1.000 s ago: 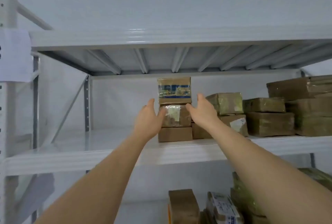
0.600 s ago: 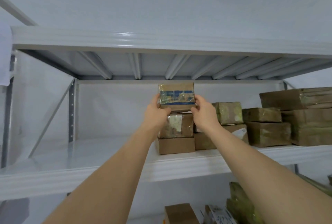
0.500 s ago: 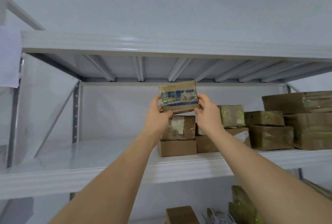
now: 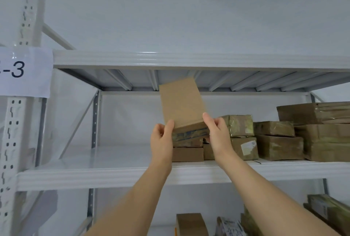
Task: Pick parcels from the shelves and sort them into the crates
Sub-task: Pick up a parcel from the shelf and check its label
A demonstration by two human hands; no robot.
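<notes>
A brown cardboard parcel [image 4: 181, 103] with blue-printed tape on one side is held up in front of the shelf, tilted so its plain underside faces me. My left hand [image 4: 162, 141] grips its lower left corner and my right hand [image 4: 217, 133] grips its lower right corner. Behind my hands, two more small parcels [image 4: 187, 153] stay stacked on the white shelf board [image 4: 113, 169]. No crate is in view.
Several taped brown parcels [image 4: 280, 141] fill the right half of the same shelf. More parcels [image 4: 191, 224] lie on the shelf below. A white upright post [image 4: 17, 122] with a paper label reading "-3" [image 4: 22, 72] stands at the left. The shelf above [image 4: 189, 59] overhangs.
Both hands closed on the top parcel of the stack, lifted it off and tipped it back toward me, so its underside now shows.
</notes>
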